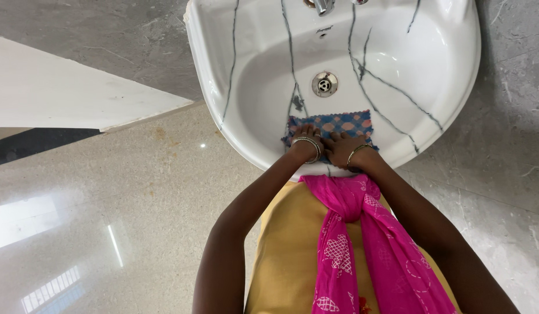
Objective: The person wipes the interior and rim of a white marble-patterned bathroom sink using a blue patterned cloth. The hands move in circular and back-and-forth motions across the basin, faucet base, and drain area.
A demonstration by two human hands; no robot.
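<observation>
A blue and pink checked cloth [339, 123] lies spread on the inner near wall of a white wash basin [449, 70] with dark crack-like lines. My left hand [307, 139] presses flat on the cloth's near left part. Beside it, my right hand [342, 148] lies flat on the cloth's near right part. Both wrists carry thin metal bangles. The near edge of the cloth is hidden under my hands.
The basin's metal drain [324, 84] sits in the middle, and the tap base [323, 6] shows at the top edge. A grey wall is behind. A polished stone floor [106, 221] lies below, with a white ledge [60, 93] at left. A pink scarf [362, 232] hangs down my front.
</observation>
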